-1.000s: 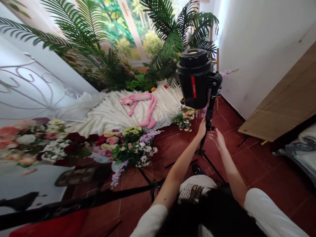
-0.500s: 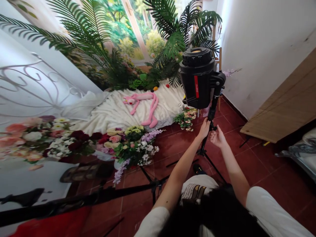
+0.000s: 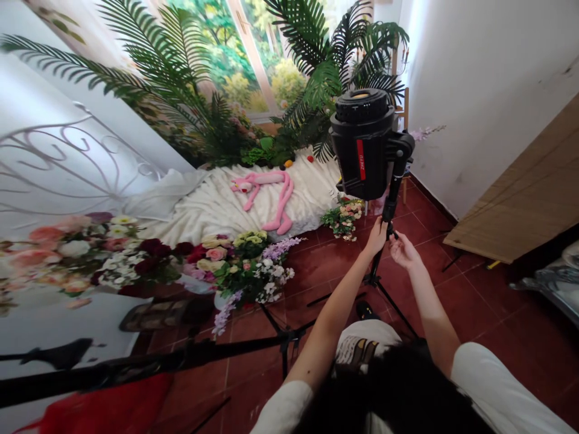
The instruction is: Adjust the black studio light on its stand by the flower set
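Note:
A black studio light (image 3: 363, 147) with a red stripe is mounted on top of a black light stand (image 3: 389, 208), right of centre. My left hand (image 3: 376, 237) is wrapped round the stand's pole below the light. On the pole's right side, my right hand (image 3: 404, 250) has its fingers curled at a small black locking knob (image 3: 391, 231), which they partly cover. The stand's legs (image 3: 396, 307) spread over the red tiles near my foot.
A second black stand (image 3: 217, 348) slants across the lower left. Flower bouquets (image 3: 253, 265) stand left of me. Behind lies a white fur blanket (image 3: 203, 202) with a pink plush toy (image 3: 280, 202). Palm leaves (image 3: 316, 78) rise behind it. A brown panel (image 3: 515, 193) leans at right.
The whole view has shifted slightly, scenery moving a little right. My left hand keeps its grip on the pole; my right hand has moved slightly at the knob.

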Demonstrator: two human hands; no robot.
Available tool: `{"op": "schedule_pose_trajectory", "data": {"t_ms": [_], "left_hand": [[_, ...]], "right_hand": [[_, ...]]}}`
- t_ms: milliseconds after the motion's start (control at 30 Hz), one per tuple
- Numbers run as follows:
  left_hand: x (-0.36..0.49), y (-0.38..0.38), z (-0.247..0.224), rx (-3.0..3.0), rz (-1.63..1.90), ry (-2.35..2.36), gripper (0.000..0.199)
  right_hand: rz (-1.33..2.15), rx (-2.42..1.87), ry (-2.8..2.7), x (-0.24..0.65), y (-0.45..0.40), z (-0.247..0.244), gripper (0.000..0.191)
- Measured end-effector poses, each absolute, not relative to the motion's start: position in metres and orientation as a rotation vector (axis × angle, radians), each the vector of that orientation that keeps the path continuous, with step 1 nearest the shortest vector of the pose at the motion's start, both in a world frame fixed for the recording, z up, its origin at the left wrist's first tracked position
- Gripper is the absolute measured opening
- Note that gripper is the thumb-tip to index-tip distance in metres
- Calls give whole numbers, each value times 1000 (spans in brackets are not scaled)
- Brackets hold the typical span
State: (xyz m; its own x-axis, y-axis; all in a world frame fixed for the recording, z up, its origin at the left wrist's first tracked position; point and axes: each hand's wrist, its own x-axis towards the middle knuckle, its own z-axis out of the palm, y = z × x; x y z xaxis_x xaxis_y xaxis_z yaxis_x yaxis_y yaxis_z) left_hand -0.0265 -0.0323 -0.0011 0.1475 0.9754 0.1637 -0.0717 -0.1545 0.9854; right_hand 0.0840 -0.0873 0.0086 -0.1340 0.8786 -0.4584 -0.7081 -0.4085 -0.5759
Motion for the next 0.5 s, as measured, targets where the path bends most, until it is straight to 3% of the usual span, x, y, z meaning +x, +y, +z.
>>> {"op": "schedule_pose_trajectory", "data": {"t_ms": [200,500], "left_hand": [[-25,-31,-7,1329,1231,944,40],[-23,-30,-11,1332,1215,944,41]], "right_hand": [[999,-1322,-966,95,-86,-11,24],[849,-1127,-1087,88,-84,24,31]]}}
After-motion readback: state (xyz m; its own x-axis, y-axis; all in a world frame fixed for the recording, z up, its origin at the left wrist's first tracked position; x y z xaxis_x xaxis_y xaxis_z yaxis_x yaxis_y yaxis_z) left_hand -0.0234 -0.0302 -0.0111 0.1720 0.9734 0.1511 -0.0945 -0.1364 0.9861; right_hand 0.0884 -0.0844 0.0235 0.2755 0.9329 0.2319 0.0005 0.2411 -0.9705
